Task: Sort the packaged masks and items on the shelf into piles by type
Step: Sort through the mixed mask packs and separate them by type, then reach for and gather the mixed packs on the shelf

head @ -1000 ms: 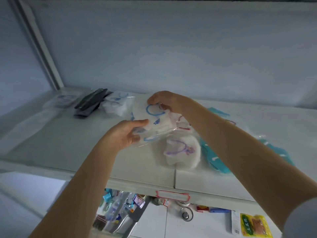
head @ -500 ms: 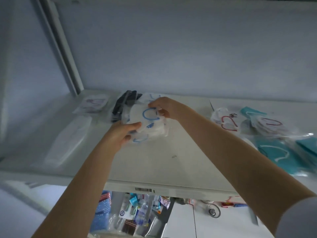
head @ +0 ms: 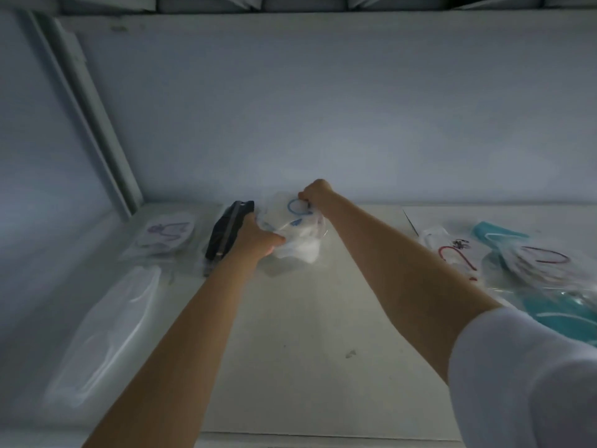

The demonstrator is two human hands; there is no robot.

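Both hands hold one packaged white mask with blue loops (head: 298, 226) at the far middle of the white shelf (head: 307, 334). The left hand (head: 258, 241) grips its near left edge with curled fingers. The right hand (head: 317, 193) pinches its far edge. Whether the packet touches the shelf cannot be told.

Just left of it lies one black packet (head: 226, 236). Further left is one packaged mask with purple loops (head: 165, 236), and nearer on the left is one long clear packet (head: 106, 331).

On the right, well apart from the hands, lie two packaged masks with red loops (head: 447, 250) (head: 538, 260). Among them are two teal masks, one far (head: 496, 232) and one near (head: 563, 315), both blurred.
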